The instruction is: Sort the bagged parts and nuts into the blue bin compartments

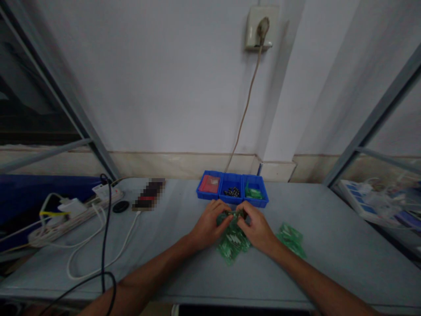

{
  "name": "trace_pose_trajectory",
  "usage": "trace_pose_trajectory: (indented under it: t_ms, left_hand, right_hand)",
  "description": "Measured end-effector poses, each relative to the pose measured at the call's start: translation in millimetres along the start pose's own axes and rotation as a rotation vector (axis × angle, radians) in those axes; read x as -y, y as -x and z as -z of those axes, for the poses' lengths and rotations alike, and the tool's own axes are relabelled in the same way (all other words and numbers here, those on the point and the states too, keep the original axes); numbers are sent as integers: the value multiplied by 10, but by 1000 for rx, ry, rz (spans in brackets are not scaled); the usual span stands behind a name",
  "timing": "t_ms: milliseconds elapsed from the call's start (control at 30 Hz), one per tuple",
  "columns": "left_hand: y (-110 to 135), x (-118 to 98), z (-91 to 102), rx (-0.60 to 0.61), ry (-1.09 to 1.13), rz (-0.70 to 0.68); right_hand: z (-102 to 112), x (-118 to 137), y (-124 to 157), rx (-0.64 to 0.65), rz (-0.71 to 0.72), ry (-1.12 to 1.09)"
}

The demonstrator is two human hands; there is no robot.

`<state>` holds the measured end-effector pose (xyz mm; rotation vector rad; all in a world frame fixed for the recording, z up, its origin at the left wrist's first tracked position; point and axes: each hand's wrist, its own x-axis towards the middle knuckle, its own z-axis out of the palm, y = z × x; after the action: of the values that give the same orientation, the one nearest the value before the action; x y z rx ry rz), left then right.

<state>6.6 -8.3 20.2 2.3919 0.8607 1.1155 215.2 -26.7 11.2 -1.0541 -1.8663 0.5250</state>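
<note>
My left hand (210, 223) and my right hand (256, 226) meet over the table, just in front of three blue bins. The fingers of both are closed in a pinch at the top of a green see-through plastic bag (233, 245). Pale printing or small contents show through the bag; I cannot tell which. Whatever else sits between the fingertips is too small and dark to name. Beside my right wrist lies another pile of green plastic bags (291, 239).
The left blue bin (198, 193) holds red packets, the middle bin (232, 199) small dark metallic parts, the right bin (265, 202) green bags. At left lie a power strip (37, 239), a black round lid (120, 206), a pixelated phone-like object (149, 195), and a white cable (126, 245).
</note>
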Motion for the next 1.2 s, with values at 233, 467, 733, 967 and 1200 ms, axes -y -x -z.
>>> trace_pose_trajectory:
  t_ms: [233,467,733,967,1200]
  left_hand:
    - [15,17,-6,-6,-16,-24]
    - [21,25,6,18,-19,-1]
    - [45,103,-15,-65,2,106]
    - [82,131,-66,-127,130,199]
    - [64,48,-19,-96,33,121]
  right_hand:
    - [-17,47,15,-16,-43,29]
    - [17,-38,-14,-38,-52,32]
    - [-3,-100,8,-65,-13,-83]
    - [2,-19,15,-33,6,-103]
    - [48,-17,2,-51,6,-58]
